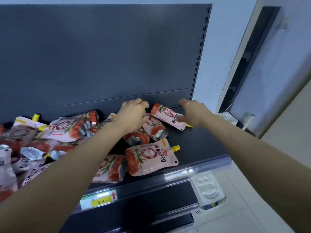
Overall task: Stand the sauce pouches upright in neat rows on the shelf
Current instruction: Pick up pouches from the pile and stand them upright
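Head view. Dark shelf (198, 145) w/ grey back panel (101, 56); sauce pouches (67, 130) lie flat in a loose heap across its left and centre, none upright. Left hand (133, 115), fingers curled, rests on pouches near the back; whether it grips one cannot be told. Right hand (193, 113), fingers spread, touches rear pouch (165, 116) (lying flat, yellow spout toward the right). Front pouch (151, 157) lies by the shelf edge, above price label (99, 200).
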Demonstrator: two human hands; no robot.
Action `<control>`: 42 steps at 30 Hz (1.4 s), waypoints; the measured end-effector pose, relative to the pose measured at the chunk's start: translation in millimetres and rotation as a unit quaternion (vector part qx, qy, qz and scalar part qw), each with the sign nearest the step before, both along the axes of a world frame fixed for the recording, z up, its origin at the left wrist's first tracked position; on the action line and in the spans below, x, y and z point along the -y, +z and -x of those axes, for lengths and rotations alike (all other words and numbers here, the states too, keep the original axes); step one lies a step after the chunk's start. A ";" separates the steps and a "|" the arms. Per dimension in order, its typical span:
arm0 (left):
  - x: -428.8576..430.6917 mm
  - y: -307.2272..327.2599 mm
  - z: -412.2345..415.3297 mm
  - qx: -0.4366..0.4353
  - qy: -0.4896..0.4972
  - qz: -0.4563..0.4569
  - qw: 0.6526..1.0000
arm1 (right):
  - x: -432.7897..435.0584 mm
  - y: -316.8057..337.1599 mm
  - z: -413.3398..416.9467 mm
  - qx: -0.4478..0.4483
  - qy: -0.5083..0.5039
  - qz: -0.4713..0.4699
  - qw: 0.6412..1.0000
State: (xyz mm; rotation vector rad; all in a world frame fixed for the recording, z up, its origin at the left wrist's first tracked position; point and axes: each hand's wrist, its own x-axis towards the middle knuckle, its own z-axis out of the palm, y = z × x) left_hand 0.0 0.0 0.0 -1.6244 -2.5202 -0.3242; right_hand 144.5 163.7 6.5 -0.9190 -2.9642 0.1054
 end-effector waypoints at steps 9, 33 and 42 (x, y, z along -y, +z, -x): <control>-31.5 -24.0 35.1 0.062 0.099 0.079 0.990 | -47.2 -33.5 37.0 0.131 -0.028 0.103 0.986; -82.7 -45.3 39.8 0.326 0.325 0.009 0.888 | -119.8 -46.8 69.7 0.210 0.147 0.197 0.946; -89.8 -34.6 28.5 0.303 0.370 -0.065 0.876 | -145.2 -13.1 66.7 0.087 0.129 0.104 0.982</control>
